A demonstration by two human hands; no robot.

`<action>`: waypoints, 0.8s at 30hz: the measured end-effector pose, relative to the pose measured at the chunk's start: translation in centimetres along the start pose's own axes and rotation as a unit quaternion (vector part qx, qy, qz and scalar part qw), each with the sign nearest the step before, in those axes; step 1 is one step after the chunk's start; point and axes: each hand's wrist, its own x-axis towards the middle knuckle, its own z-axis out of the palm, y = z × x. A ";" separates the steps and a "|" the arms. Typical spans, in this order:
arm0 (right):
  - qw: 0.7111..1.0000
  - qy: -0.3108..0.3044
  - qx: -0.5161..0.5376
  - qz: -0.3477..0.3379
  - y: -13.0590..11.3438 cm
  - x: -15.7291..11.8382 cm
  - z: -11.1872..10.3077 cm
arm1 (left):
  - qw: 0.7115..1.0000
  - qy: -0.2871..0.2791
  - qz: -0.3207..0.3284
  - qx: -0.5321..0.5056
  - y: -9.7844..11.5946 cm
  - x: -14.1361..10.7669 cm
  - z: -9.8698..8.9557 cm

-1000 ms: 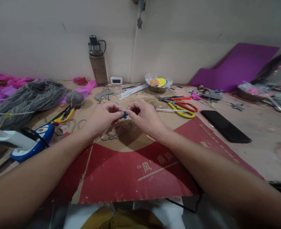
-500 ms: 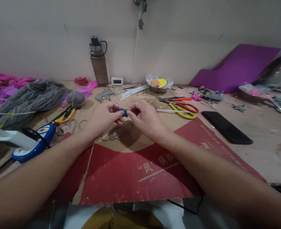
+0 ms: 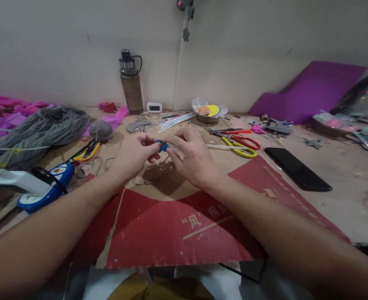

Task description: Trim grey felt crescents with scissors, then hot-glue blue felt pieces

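A small blue piece (image 3: 162,146) is pinched between the thumb and fingers of my left hand (image 3: 133,153), above the cardboard. My right hand (image 3: 192,155) is just right of it, its thumb and fingertips curled close against the blue piece; whether they grip it is too small to tell. Thin grey yarn (image 3: 154,174) lies in loops on the cardboard (image 3: 158,227) beneath my hands. A white stick (image 3: 226,146) extends to the right from behind my right hand.
Yellow-handled scissors (image 3: 241,150), red-handled scissors and a black phone (image 3: 297,168) lie on the right. Grey yarn (image 3: 43,127), a utility knife (image 3: 87,151) and a blue-white device (image 3: 58,177) are left. A bottle (image 3: 131,89) stands behind.
My right hand has lifted slightly and its fingers have spread from their tighter pinch. More of the blue piece shows in my left hand. The whole view has shifted a little.
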 end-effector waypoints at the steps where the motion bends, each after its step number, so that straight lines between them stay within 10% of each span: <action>1: 1.000 -0.004 -0.019 -0.008 0.0 0.0 -0.1 | 1.000 0.002 -0.001 -0.001 0.1 0.0 0.0; 10: 0.988 0.039 0.124 0.086 -0.2 0.3 0.1 | 0.992 -0.010 -0.030 -0.120 -0.2 0.2 0.3; 15: 0.893 0.000 0.373 0.253 -0.2 0.2 1.6 | 0.991 -0.008 -0.027 -0.129 -0.3 0.3 0.3; 24: 0.795 -0.048 0.517 0.314 -0.7 0.2 1.3 | 0.993 -0.005 -0.018 -0.115 -0.7 0.3 0.4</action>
